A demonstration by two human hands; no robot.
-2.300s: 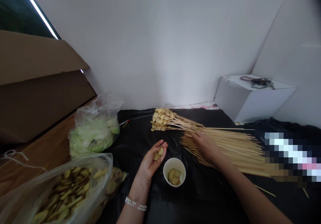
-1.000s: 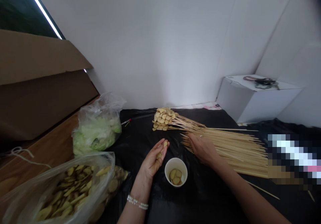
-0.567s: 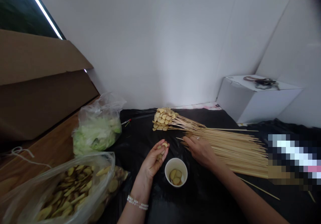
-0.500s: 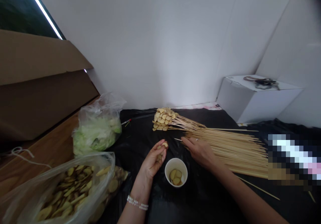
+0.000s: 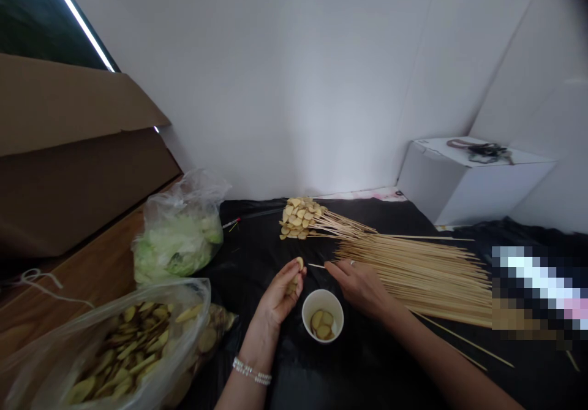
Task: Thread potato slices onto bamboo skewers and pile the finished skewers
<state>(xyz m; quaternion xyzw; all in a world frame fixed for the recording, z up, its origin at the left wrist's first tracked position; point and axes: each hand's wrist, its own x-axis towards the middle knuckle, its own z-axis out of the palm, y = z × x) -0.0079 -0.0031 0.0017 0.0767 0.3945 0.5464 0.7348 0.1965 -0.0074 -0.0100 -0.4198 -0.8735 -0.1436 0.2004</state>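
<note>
My left hand [image 5: 280,290] is cupped around several potato slices [image 5: 296,270], one pinched up at its fingertips. My right hand [image 5: 356,281] grips a single bamboo skewer [image 5: 316,266] whose point sticks out towards that slice, a short gap apart. Just below both hands stands a white paper cup [image 5: 322,314] with a few slices inside. Behind my right hand lies a big pile of bare skewers [image 5: 427,269] on the black sheet [image 5: 257,257]. Further back rest finished skewers loaded with potato slices [image 5: 297,217].
A clear bag of potato slices [image 5: 124,342] lies at the near left, and a bag of green leaves [image 5: 177,238] behind it. A brown cardboard box [image 5: 68,152] fills the left side. A white box [image 5: 468,183] stands at the back right.
My right hand has drawn one skewer out of the pile and moved left towards my left hand. My left hand has closed its fingers and lifted one slice to its fingertips.
</note>
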